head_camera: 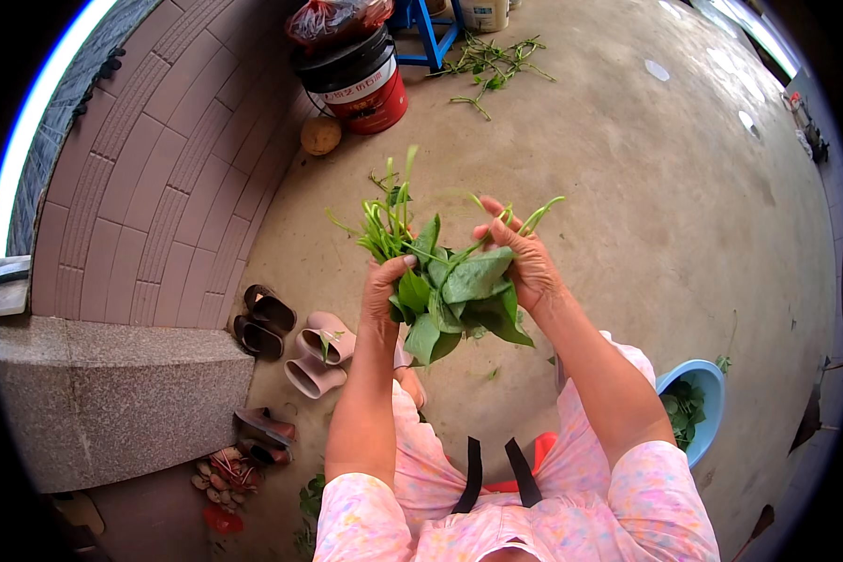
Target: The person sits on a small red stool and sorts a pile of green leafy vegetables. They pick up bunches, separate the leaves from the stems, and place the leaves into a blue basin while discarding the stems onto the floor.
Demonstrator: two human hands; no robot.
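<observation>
A bunch of leafy green stems point(439, 288) is held up between my two hands, above the concrete floor. My left hand point(386, 284) grips the bunch at its left side, the thumb across the stems, whose pale ends point up and away from me. At the right of the bunch, my right hand point(520, 256) has its thumb and fingers closed around a few thin stems, with broad leaves hanging below. Down to the right stands a light blue plastic basin point(715, 404) with green leaves point(683, 411) inside.
Cut green stems point(495, 63) lie on the floor ahead, near a red and black bucket point(369, 88) and a blue stand point(428, 35). A round brown object point(320, 135) sits by the tiled wall point(140, 154). Pink boots point(316, 372) and dark slippers point(263, 323) are beside a stone step point(126, 400).
</observation>
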